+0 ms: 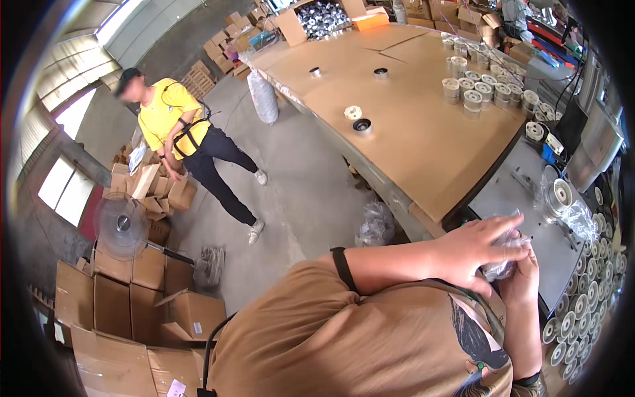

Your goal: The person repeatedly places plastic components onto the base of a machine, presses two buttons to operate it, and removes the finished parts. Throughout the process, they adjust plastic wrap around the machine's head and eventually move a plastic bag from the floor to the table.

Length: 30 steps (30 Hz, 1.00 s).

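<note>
Leftward, a round-caged fan (122, 223) is standing among square-edged cardboard cartons (112, 306). Farther right, the left hand (471, 253) is gripping a crinkled clear plastic bag (497, 270) with fanned fingers, the right hand (521, 278) curling around its right side. Beyond, a pale disc-shaped wheel (561, 194) is resting on the smooth grey tabletop (497, 190).

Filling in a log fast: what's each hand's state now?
Left hand: holding crumpled clear plastic.
Right hand: closed on the same plastic; its contents can't be told.
</note>
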{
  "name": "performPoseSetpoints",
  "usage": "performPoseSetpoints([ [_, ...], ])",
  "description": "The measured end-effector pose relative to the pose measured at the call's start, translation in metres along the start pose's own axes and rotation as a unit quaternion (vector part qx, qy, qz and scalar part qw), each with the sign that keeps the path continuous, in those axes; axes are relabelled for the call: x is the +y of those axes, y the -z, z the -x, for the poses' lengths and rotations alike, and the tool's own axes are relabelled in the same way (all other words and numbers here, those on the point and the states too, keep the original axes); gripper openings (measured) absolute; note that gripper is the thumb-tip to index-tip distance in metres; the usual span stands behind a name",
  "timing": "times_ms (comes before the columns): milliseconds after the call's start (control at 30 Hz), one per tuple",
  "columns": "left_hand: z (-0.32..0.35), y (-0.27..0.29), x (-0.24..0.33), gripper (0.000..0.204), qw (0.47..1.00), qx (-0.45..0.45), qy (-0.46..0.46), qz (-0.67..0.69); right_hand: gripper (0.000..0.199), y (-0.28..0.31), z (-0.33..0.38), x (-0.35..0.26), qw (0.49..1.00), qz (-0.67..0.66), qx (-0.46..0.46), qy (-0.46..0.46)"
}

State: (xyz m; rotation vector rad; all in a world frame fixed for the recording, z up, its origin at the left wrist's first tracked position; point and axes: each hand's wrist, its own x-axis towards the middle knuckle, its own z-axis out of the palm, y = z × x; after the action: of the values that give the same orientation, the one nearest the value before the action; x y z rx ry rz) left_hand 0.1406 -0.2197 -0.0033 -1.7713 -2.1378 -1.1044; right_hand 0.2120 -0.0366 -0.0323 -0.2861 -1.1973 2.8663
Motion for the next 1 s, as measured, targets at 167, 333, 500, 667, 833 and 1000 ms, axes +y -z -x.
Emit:
performPoseSetpoints([
  [167,0.001,-0.032,-0.026,0.041,0.962,0.239,0.033,0.125,0.045,0.043,-0.01,0.013,0.997,0.018,-0.023,0.067],
  [333,-0.007,-0.017,-0.023,0.031,0.937,0.206,0.167,0.226,0.05,0.014,0.004,0.014,0.987,0.075,-0.125,-0.073],
  [500,0.024,-0.018,-0.033,0.055,0.991,0.126,-0.043,-0.002,0.038,0.002,0.0,0.013,0.988,0.068,0.034,-0.137],
  [667,0.096,0.016,-0.078,0.041,0.993,0.112,-0.043,0.022,0.043,-0.009,-0.024,0.026,0.948,0.293,-0.093,-0.082],
  [833,0.289,0.041,-0.196,0.023,0.747,0.409,0.523,-0.036,0.053,-0.023,-0.062,0.022,0.685,0.708,-0.057,0.163],
  [1000,0.53,-0.037,-0.318,0.033,0.619,0.194,0.759,-0.065,0.054,-0.007,-0.1,0.034,0.536,0.813,-0.045,0.222],
])
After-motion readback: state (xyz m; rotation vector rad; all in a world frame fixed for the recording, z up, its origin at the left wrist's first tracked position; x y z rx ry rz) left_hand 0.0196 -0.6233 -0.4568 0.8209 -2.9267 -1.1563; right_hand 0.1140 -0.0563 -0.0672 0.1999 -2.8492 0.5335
